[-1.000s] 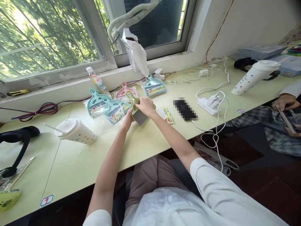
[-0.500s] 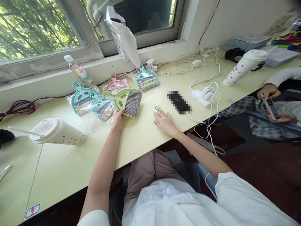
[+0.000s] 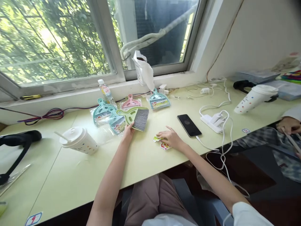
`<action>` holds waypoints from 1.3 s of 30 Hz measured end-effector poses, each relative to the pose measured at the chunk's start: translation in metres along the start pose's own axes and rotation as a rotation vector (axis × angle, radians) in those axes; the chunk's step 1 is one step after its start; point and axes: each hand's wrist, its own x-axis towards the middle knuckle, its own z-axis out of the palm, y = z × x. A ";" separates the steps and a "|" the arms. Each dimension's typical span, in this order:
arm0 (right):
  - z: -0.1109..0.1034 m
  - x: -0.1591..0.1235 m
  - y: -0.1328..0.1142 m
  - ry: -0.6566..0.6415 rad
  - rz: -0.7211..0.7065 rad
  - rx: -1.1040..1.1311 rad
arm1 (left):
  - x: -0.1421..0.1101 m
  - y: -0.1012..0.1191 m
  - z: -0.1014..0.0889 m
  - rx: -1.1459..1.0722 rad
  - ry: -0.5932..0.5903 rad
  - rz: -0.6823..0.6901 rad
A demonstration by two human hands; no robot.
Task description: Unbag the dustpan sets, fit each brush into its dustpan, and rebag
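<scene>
A small green hand brush (image 3: pixel 141 118) with grey bristles, with what looks like its green dustpan, is in my left hand (image 3: pixel 128 133), whose fingers are closed on its near edge. My right hand (image 3: pixel 172 138) rests on the table, thumb and fingers bent around a colourful printed card (image 3: pixel 165 146). The card looks folded, and part of it is hidden by the fingers. Behind the left hand lie wrapped teal dustpan sets (image 3: pixel 102 110) and a pink one (image 3: pixel 131 102). Another wrapped teal set (image 3: pixel 159 99) stands against the wall side.
A phone (image 3: pixel 189 125) on a white cable lies right of my right hand, near a power strip (image 3: pixel 212 123). Lidded cups stand left (image 3: pixel 80 142) and right (image 3: pixel 254 99). A bottle (image 3: pixel 106 92) stands by the sill. Another person's hand (image 3: pixel 289 125) shows at right.
My right hand, flat with spread fingers before, has closed around the card, which is now bent. The left hand still holds the green brush. The view has tilted up and shifted left.
</scene>
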 end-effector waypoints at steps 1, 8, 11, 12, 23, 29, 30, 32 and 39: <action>0.000 0.004 -0.008 0.049 0.010 -0.021 | -0.001 0.000 -0.001 -0.015 -0.003 -0.012; -0.014 0.093 -0.069 0.646 0.218 -0.058 | -0.011 0.003 0.001 -0.026 -0.074 0.015; 0.004 0.131 -0.069 0.582 0.254 -0.082 | -0.016 0.005 0.003 -0.042 -0.102 0.015; 0.014 0.140 -0.066 0.521 0.273 -0.076 | -0.017 0.006 0.003 -0.045 -0.111 0.015; 0.060 0.161 -0.046 0.245 0.493 0.156 | -0.017 0.004 0.006 0.116 -0.097 0.010; 0.067 0.160 -0.047 0.496 0.476 0.436 | -0.013 0.001 0.001 0.132 -0.050 0.049; 0.066 0.160 -0.046 0.535 0.492 0.544 | -0.013 0.002 0.000 0.127 -0.049 0.057; 0.061 0.160 -0.043 0.514 0.503 0.840 | -0.013 0.004 -0.002 0.135 -0.058 0.053; 0.042 0.151 -0.044 0.310 0.427 1.479 | -0.019 0.021 -0.006 0.293 -0.126 0.178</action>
